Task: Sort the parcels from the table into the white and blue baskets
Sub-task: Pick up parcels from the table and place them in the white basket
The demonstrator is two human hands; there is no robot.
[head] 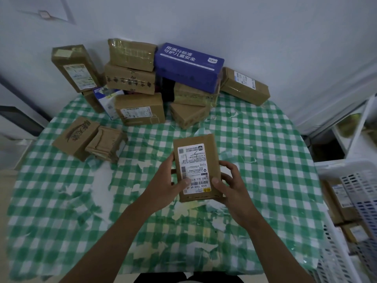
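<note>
Centre frame, just above the green check cloth [255, 139]: both hands grip one small brown parcel [210, 144], label [193, 169] face up. Left hand [166, 187] clamps its left edge, thumb on the label's lower left corner. Right hand [230, 185] clamps the right edge, thumb on the lower right of the label. Parcel is tilted slightly, long axis running away from the camera, lifted off the cloth as far as I can tell.

Right edge of frame: white basket [334, 248] beside the table, a few brown parcels inside. A second slatted basket [361, 193] overlaps it, colour hard to tell.

Left of centre, further up: two small brown boxes [81, 135] lying touching each other on the cloth.

Upper half of frame, along the wall: the main pile. Brown box with label [140, 108] in front, small brown box [187, 115] to its right. Behind them stacked brown cartons [130, 78], a blue box [189, 66] with white print resting tilted on top of the stack, a tall carton [75, 68] leaning at upper left, and a labelled carton [244, 85] at upper right, just beside the blue box.
</note>
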